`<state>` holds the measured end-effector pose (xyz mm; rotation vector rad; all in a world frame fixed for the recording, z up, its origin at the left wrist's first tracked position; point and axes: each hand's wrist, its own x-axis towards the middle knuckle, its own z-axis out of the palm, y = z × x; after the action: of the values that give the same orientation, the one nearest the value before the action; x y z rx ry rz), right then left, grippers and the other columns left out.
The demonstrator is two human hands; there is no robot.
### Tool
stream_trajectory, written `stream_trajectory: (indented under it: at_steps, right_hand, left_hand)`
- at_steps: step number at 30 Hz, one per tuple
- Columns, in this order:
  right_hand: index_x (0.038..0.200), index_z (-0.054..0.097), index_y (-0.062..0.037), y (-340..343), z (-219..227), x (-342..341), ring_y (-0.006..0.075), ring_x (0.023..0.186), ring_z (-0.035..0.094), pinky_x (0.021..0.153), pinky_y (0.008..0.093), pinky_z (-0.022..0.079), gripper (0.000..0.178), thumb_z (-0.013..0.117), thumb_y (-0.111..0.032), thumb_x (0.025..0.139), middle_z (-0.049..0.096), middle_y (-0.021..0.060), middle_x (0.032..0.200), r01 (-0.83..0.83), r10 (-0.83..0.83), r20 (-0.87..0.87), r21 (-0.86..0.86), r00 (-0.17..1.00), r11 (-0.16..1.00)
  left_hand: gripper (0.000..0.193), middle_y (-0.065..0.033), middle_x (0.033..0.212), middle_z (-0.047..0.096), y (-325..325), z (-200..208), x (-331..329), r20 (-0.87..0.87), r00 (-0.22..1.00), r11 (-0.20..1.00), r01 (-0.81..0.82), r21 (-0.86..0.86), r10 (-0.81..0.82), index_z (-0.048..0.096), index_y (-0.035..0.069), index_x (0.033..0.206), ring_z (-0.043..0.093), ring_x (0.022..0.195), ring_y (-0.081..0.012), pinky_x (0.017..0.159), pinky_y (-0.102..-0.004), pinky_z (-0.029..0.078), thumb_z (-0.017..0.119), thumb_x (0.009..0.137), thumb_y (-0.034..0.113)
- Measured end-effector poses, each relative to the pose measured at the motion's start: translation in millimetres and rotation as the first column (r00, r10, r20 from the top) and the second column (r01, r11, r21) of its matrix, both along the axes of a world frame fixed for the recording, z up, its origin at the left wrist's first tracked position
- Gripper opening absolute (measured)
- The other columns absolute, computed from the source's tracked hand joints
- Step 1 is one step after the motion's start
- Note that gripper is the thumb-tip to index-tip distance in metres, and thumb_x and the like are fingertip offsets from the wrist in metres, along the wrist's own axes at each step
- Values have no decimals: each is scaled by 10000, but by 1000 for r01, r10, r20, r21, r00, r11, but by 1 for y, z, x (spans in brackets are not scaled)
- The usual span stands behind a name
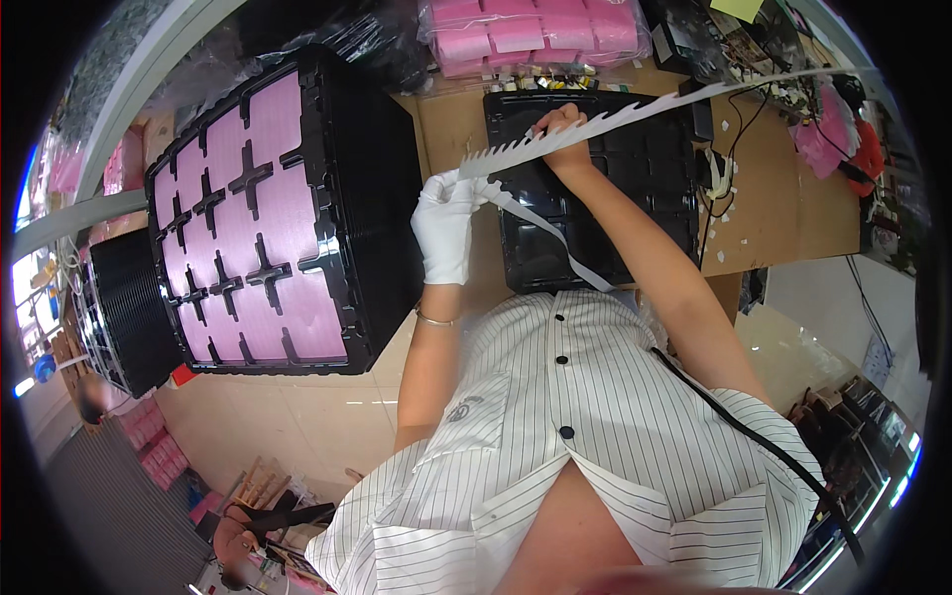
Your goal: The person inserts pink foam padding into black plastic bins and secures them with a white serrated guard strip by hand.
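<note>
My left hand (441,230), in a white glove, pinches one end of a long white strip (617,120) with a row of pointed tabs. The strip stretches up to the right and passes in front of my right wrist. A plain white ribbon (553,234) hangs from the gloved fingers, curling down across a black plastic tray (528,260). Bare and with fingers curled, my right hand (565,137) is over the far part of that tray. What it holds, if anything, is too small to make out. Shallow compartments divide the tray, which lies on cardboard.
At my left rises a tall stack of black trays (382,213) with pink sheets (283,332) on top. Bagged pink packs (535,30) lie at the back. Black cables (732,149) and white scraps are on the cardboard (783,223) at right. Another person (238,535) is at lower left.
</note>
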<state>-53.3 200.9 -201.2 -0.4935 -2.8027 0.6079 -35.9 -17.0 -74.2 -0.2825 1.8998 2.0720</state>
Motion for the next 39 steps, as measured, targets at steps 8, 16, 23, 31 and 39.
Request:
stream_trajectory:
  at_steps: [8, 16, 23, 31, 39]
  right_hand:
    - [784, 664, -74, -16, -6, -1, 359, 978, 502, 831, 459, 455, 93, 683, -160, 755, 532, 129, 1015, 148, -151, -18, -99, 988, 984]
    - [759, 630, -82, -5, 5, 23, 299, 1022, 501, 824, 428, 432, 88, 704, -129, 754, 555, 50, 1036, -185, 185, -59, 1, 981, 983]
    - [986, 611, -18, 18, 62, 76, 145, 798, 620, 753, 262, 506, 131, 642, -74, 872, 654, 83, 905, 68, -201, 53, -995, 978, 71]
    - [974, 669, -21, -12, 90, 112, 77, 747, 593, 701, 221, 485, 186, 718, -122, 826, 612, 6, 869, -7, 106, 25, -956, 994, 294]
    - [895, 636, -5, -10, 112, 130, 173, 765, 577, 691, 279, 486, 137, 677, 20, 767, 578, 75, 900, -424, 281, -390, -353, 877, 834]
  left_hand:
    - [113, -57, 848, 684, -3, 1, 2, -7, 1000, 1000, 20, -6, -20, 635, -4, 962, 614, 678, -70, 634, -189, 480, 642, 907, 94]
    - [108, -49, 852, 681, 0, -2, 5, -15, 999, 999, 48, -13, -48, 628, -2, 992, 615, 688, -71, 634, -194, 474, 621, 916, 75]
    - [105, -66, 845, 689, 13, 2, 7, 11, 995, 995, 95, 26, -95, 628, -3, 954, 620, 665, -78, 622, -192, 475, 638, 906, 90]
    - [75, -75, 853, 699, 42, -9, 21, 12, 984, 982, 179, 54, -180, 635, 17, 917, 629, 660, -92, 637, -198, 478, 620, 920, 90]
    - [77, -66, 850, 696, 55, -8, 26, 63, 975, 973, 206, 102, -213, 641, 8, 925, 621, 654, -77, 610, -186, 475, 623, 916, 83]
